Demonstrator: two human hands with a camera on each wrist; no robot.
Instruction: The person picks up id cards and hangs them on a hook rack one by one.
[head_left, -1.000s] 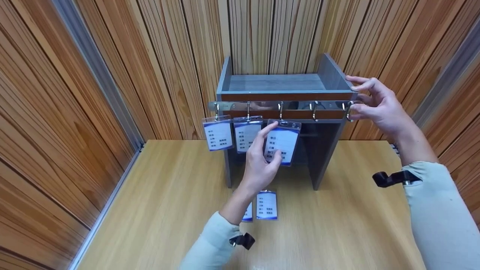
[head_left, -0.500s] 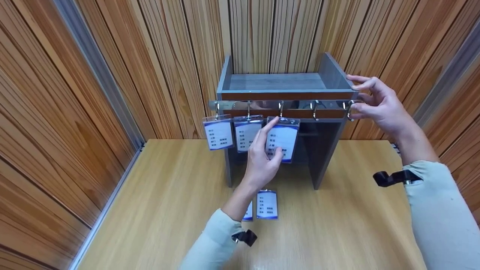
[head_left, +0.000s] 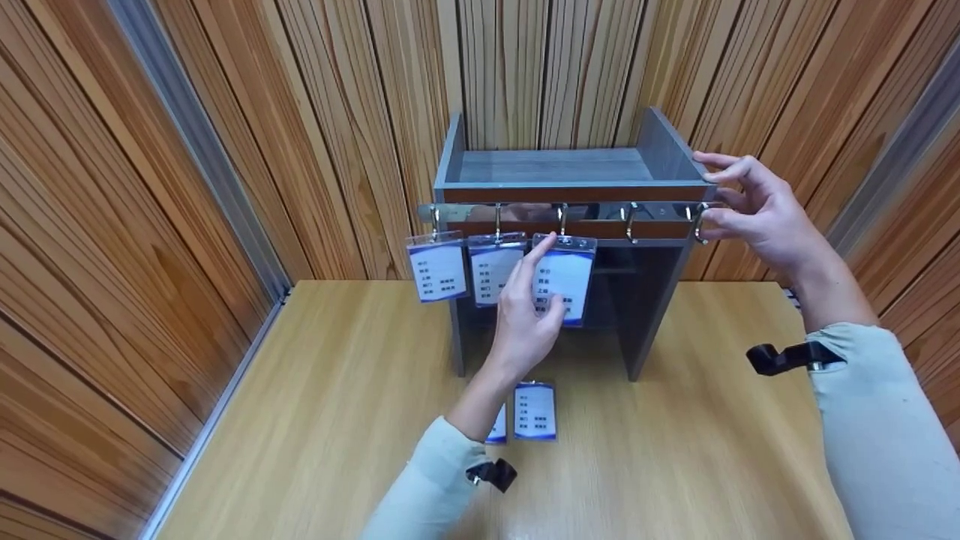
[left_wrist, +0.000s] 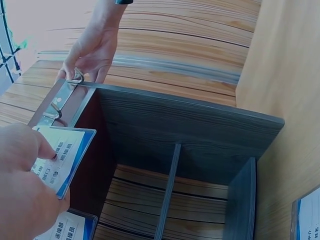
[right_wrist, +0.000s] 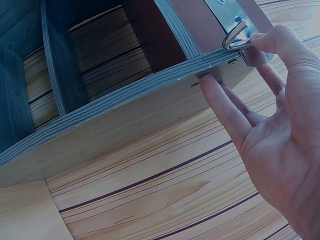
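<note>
My left hand pinches a clear-cased ID badge, its thumb across the front and a finger at the top edge. The badge's top lies right at the third metal hook; in the left wrist view the thumb presses the badge's printed face. My right hand holds the right end of the grey wooden shelf, thumb at the last hook and fingers against the side panel. Two more badges hang on the first hook and second hook.
On the table, in front of the shelf, lie a badge and another badge partly hidden by my left forearm. The fourth hook carries nothing. Wood-plank walls stand behind and beside the shelf.
My left hand has risen slightly with the badge, bringing its top edge closer to the third hook and standing it straighter. The right hand has kept its place.
</note>
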